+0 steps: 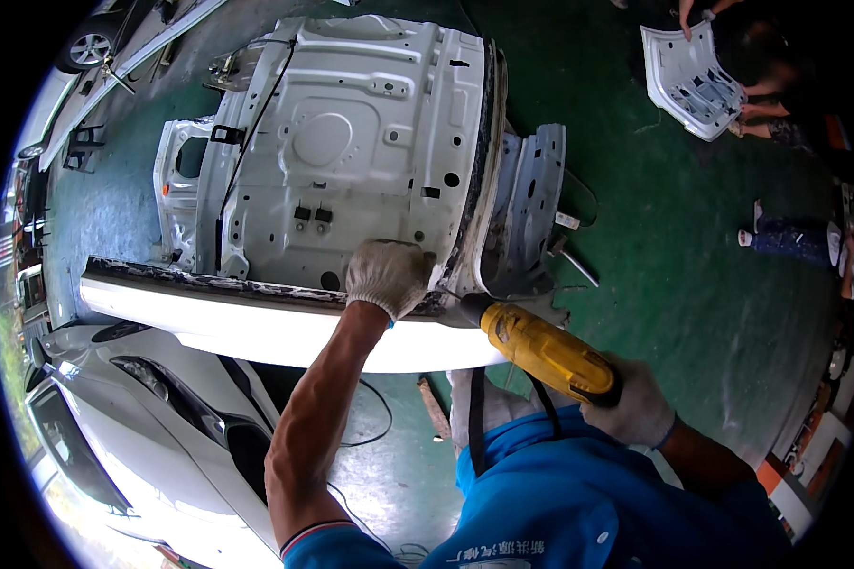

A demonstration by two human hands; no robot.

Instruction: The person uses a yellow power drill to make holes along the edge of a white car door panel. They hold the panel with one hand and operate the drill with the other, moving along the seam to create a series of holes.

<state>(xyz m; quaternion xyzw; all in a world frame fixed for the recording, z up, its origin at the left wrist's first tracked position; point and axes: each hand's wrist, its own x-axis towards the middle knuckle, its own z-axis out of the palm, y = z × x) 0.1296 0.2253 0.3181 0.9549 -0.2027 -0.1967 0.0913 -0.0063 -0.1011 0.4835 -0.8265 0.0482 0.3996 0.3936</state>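
Observation:
My right hand, in a white work glove, grips the rear of a yellow power drill. The drill's black chuck points up and left, its thin bit reaching the corner seam of a white car body section. Beside that tip, my gloved left hand rests on the near edge of the section with its fingers curled over. What lies under those fingers is hidden. A long glossy white panel runs along the near side, with dark, scraped metal along its upper edge.
A white car stands at the lower left. A hammer lies on the green floor to the right of the body section. Farther right, another person's hands hold a white panel. Cables trail below the long panel.

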